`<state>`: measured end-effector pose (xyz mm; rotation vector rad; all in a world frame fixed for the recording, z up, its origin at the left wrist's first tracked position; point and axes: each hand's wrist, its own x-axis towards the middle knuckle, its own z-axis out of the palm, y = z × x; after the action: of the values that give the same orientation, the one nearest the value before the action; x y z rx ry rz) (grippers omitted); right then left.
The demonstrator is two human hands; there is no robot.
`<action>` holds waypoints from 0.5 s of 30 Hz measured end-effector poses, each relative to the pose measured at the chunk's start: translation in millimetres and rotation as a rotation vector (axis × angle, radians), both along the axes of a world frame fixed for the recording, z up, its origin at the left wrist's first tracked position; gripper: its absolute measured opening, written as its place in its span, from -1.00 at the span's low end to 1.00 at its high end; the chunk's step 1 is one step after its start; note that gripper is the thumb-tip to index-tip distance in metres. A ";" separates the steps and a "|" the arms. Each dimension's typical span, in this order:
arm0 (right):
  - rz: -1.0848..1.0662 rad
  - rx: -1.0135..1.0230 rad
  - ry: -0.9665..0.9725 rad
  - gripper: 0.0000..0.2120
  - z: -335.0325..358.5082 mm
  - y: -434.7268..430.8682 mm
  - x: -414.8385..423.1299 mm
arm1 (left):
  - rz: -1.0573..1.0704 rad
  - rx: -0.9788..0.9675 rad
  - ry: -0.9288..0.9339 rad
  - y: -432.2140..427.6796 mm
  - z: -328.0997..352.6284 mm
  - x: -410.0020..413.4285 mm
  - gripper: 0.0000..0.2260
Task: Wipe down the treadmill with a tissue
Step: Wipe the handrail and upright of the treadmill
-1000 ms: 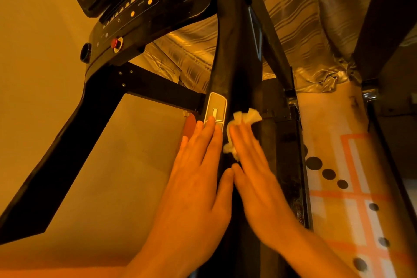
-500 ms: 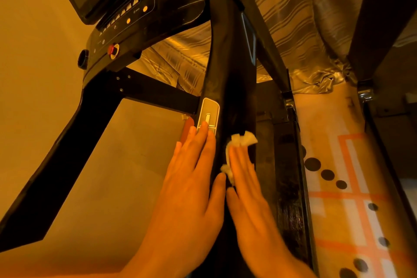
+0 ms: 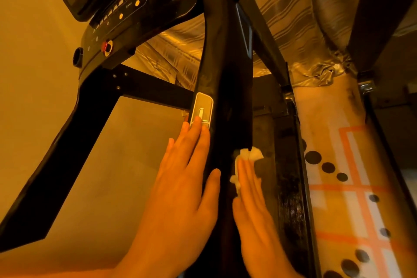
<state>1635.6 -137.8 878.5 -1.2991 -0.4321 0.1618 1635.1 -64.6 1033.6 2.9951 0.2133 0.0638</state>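
The black treadmill handrail (image 3: 225, 74) runs down the middle of the view from the console (image 3: 117, 13). My right hand (image 3: 252, 210) lies flat on the rail's right side, with straight fingers pressing a crumpled white tissue (image 3: 248, 156) against it; bits of tissue stick out past the fingertips and at the left edge. On the rail's left side my left hand (image 3: 180, 187) rests flat, its fingertips touching a silver sensor plate (image 3: 202, 108).
The console carries lit buttons and a red stop knob (image 3: 106, 46). A black crossbar (image 3: 146, 88) joins the left upright (image 3: 56, 153). A striped curtain (image 3: 293, 7) hangs behind. To the right lies a patterned floor mat (image 3: 338, 165) beside a dark frame (image 3: 383, 18).
My right hand has slid the tissue down and toward the right edge of the rail. My left hand has stayed by the silver plate, and the view has tilted slightly.
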 end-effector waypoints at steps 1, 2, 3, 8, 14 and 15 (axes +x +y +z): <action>0.017 -0.027 0.020 -0.50 0.5 -1.4 15.3 | -0.002 0.008 0.000 0.4 -0.3 -0.4 -0.39; 0.023 -0.039 0.041 -0.49 2.3 0.1 40.9 | -0.001 0.020 -0.001 0.6 -0.5 -0.8 -0.40; 0.028 -0.039 0.059 -0.50 5.3 3.5 73.9 | 0.005 0.027 -0.003 0.3 -0.1 -1.0 -0.41; 0.042 -0.183 -0.021 -0.50 38.1 13.6 186.9 | 0.029 0.038 -0.014 -2.5 0.5 -0.8 -0.40; 0.070 -0.041 -0.157 -0.45 25.6 -10.1 34.1 | -0.010 0.112 -0.015 1.2 -5.6 -0.1 -0.33; 0.066 -0.085 -0.215 -0.46 25.0 -12.9 31.8 | -0.011 0.107 -0.020 1.2 -4.9 0.1 -0.32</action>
<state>1667.4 -150.7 903.5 -1.3924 -0.6575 0.0970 1635.3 -63.4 1028.6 3.1007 0.1978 0.1067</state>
